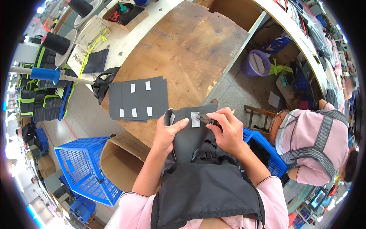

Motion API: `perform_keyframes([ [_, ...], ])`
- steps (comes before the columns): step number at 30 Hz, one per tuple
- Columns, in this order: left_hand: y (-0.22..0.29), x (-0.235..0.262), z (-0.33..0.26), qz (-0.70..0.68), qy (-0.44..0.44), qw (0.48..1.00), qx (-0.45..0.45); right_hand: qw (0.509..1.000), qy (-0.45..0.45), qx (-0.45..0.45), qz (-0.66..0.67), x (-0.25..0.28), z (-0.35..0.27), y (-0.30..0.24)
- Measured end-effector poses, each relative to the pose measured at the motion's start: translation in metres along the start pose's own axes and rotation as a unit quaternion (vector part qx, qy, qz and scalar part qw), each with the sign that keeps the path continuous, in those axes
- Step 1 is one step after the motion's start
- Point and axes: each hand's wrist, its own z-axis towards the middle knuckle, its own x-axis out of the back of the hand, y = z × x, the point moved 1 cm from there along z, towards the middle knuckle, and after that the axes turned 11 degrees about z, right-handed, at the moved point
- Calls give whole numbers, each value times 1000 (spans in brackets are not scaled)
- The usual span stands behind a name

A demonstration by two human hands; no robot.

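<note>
- Dark grey fabric piece [188, 133] is held up in front of the body, over the near edge of the wooden worktable [190, 49]; its lower part drapes down toward the lap.
- Left hand [167, 133] is closed on the fabric's left edge, thumb across the face, fingers behind. The cloth curls over at the top there, so it reads as soft and limp, not stiff.
- Right hand [227, 129] pinches small black thread snips [207, 121], tips pointing at the white label [195, 119] sewn on the fabric. The snips look closed or nearly so; I cannot tell exactly.
- Judgement: the piece is light, floppy, matte and not slippery. It needs tension between the hands to keep the label area flat. The best hold is at the edge close beside the label, as the left hand has it.
- Judgement: the cloth is not fragile, but the snip tips could nick it near the label.
- Flat stack of similar grey pieces [139, 98], each with white labels, lies on the table, well apart from the hands.
- Blue plastic crate [82, 168] and open cardboard box [118, 160] stand at lower left.
- Another person in pink [316, 149] sits at right, hands not involved.
</note>
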Motion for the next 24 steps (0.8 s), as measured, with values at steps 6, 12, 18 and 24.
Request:
perform_keyframes([
  [6,0,8,1,14,1,1000,-26,999,15,18,34,-7,7,4],
  [12,5,13,2,-20,10,1000,4,997,23,-13,69,-11,6,5],
  [18,9,19,13,-2,11,999,31,988,64,-61,128,-23,22,15],
  [24,17,25,24,-21,26,999,15,994,-4,-34,102,-32,33,17],
])
